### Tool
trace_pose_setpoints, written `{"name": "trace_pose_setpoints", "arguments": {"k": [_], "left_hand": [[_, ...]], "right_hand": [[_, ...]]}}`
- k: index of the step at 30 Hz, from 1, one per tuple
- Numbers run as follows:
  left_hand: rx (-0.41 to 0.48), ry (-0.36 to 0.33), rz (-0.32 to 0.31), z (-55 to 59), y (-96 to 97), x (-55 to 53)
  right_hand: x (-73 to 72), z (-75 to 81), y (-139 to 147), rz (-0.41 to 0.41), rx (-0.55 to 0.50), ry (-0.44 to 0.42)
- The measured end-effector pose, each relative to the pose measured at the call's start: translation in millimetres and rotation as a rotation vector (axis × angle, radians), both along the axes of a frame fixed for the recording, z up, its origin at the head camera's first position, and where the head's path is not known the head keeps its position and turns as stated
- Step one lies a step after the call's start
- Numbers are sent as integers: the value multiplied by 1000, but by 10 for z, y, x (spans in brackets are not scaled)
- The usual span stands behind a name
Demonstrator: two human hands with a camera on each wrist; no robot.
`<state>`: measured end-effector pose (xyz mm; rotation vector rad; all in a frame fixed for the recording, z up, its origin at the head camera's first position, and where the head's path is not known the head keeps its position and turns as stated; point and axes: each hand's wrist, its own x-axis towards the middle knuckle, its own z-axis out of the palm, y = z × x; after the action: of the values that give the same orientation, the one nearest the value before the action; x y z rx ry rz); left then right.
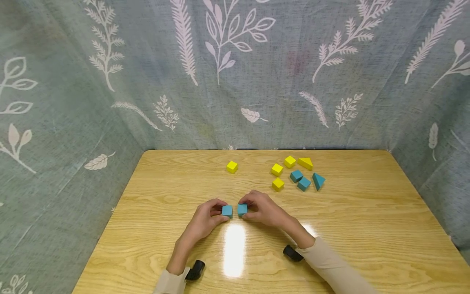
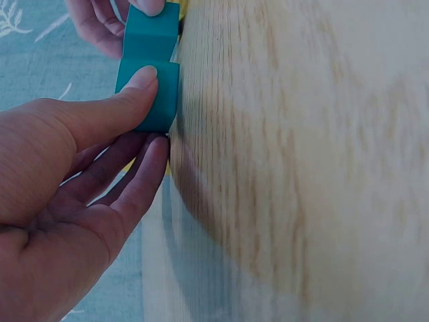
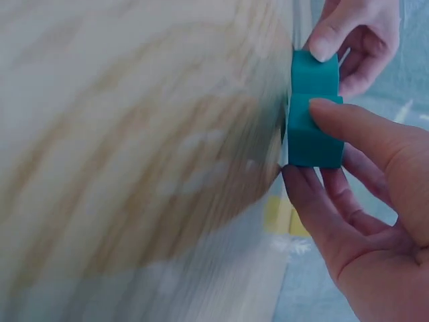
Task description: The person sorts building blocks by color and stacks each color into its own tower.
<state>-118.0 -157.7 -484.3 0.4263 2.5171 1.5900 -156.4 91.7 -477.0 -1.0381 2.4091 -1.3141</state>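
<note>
A: ok what am I looking at? Biggest stuff first pls

B: patterned cloth (image 1: 282, 94) behind a wooden table (image 1: 165, 183). Left hand (image 1: 206, 219) pinches one blue cube (image 1: 227, 210), right hand (image 1: 265, 209) pinches a second blue cube (image 1: 242, 209). Cubes sit just beside each other, small gap, near the table's middle. Can't tell if they're resting on it.

A: so which step?

B: lining up the pair, I'd guess. Next move probably calls for keeping the facing sides square.

A: containers?

B: none I can see. Yellow cubes (image 1: 278, 184) and a blue triangular block (image 1: 318, 181) lie loose farther back.
</note>
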Motion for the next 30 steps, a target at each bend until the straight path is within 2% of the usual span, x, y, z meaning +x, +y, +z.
{"name": "trace_pose_setpoints", "arguments": {"k": [10, 17, 23, 30], "left_hand": [[22, 7, -15, -7, -15, -4], [23, 4, -7, 15, -5, 0], [25, -3, -3, 4, -7, 7], [19, -4, 2, -10, -8, 9]], "right_hand": [[4, -35, -130, -2, 33, 50], [6, -44, -168, 2, 29, 41], [20, -45, -145, 13, 42, 48], [10, 41, -3, 1, 22, 12]]}}
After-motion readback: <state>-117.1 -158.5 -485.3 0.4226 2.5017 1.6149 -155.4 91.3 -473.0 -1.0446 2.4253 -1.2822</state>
